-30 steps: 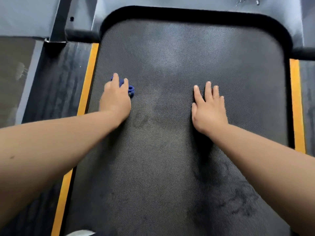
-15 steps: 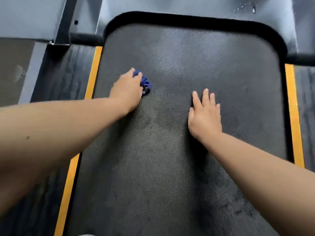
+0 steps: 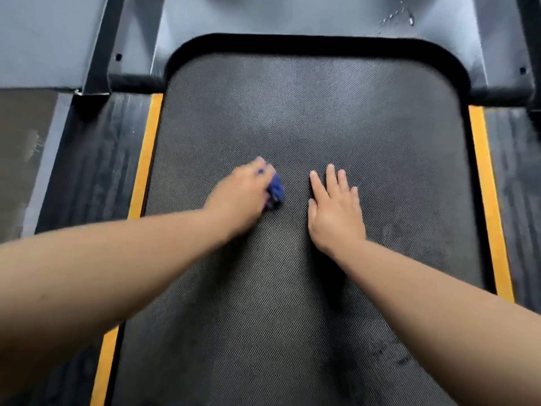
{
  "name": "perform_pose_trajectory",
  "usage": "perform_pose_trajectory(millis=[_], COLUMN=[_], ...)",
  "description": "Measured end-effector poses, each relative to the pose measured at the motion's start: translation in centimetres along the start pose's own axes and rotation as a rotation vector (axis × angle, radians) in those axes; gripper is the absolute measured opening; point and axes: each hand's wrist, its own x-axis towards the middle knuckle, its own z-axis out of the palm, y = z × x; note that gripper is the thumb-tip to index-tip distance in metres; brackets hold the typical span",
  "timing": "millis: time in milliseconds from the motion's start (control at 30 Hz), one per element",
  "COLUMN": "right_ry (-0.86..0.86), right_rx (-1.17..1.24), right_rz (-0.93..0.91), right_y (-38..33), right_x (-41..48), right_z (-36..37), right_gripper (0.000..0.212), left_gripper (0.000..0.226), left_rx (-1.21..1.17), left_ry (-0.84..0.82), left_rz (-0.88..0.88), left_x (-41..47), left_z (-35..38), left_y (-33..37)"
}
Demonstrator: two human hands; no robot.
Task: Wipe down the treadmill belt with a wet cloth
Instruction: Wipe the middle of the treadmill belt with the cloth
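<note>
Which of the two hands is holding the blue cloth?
The left hand, curled over the bunched blue cloth on the treadmill belt. The right hand lies flat on the belt, fingers straight, holding nothing.

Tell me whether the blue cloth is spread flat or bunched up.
Bunched up: the blue cloth shows only as a small crumpled wad poking out beside the left hand, which grips it against the treadmill belt.

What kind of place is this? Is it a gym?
Probably a gym or a home workout room, though only the machine shows. You can see a treadmill's textured black belt, yellow strips along its sides, and a grey cover at its front.
</note>
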Motion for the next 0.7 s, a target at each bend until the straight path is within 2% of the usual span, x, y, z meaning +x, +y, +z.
perform_pose_trajectory(millis=[67,100,133,167,233,267,300,367,433,500,567,600,633,700], right_ry=[-0.008,-0.012,-0.016,-0.021,-0.022,-0.017,-0.016,-0.028,-0.044,-0.046,-0.046,-0.043,-0.044,-0.039], right_rx=[0.001,-0.008,-0.015,-0.013,0.005,0.006,-0.003,-0.025,-0.011,0.0,-0.014,-0.015,-0.009,0.006], right_rz=[-0.018,-0.036,-0.054,-0.066,-0.078,-0.083,-0.086,-0.074,-0.045,-0.028,-0.007,0.003,0.008,0.014], right_y=[0.3,0.5,0.6,0.8,1.2,1.3,1.3,1.0,0.5,-0.1,-0.4,-0.5,-0.7,-0.9], right_x=[-0.1,-0.2,-0.3,-0.4,-0.6,-0.7,-0.8,-0.9,-0.9,-1.0,-1.1,-1.2,-1.3,-1.5], right_z=[-0.2,-0.3,-0.3,-0.3,-0.4,-0.4,-0.5,-0.6,-0.7,-0.5,-0.1,0.2,0.3,0.4], right_gripper=[0.056,0.056,0.056,0.056,0.056,0.056,0.056,0.057,0.058,0.06,0.062,0.063,0.063,0.062], left_gripper=[0.044,0.039,0.03,0.023,0.032,0.038,0.04,0.034,0.021,0.012,0.014,0.023,0.034,0.041], left_rx=[-0.035,-0.002,0.036,0.063,0.14,0.161,0.191,0.147,-0.157,-0.075,-0.012,0.018,0.053,0.167], left_ry=[-0.144,-0.118,-0.108,-0.067,0.048,0.046,0.013,0.021,-0.045,-0.085,-0.12,-0.15,-0.173,-0.082], left_rz=[0.289,0.37,0.351,0.269,-0.081,-0.22,-0.261,-0.065,0.132,0.304,0.37,0.352,0.225,-0.008], left_x=[-0.7,0.1,1.4,2.6,4.7,4.7,4.2,1.2,-2.5,-3.6,-2.5,-1.4,-0.4,1.2], left_z=[0.5,0.2,-0.4,-1.2,-2.1,-2.0,-1.9,-0.6,0.6,0.4,-0.3,-1.1,-1.2,-1.6], left_y=[0.9,-0.1,-1.4,-2.6,-5.1,-5.4,-5.1,-2.4,0.3,0.1,-2.7,-4.3,-5.9,-7.5])
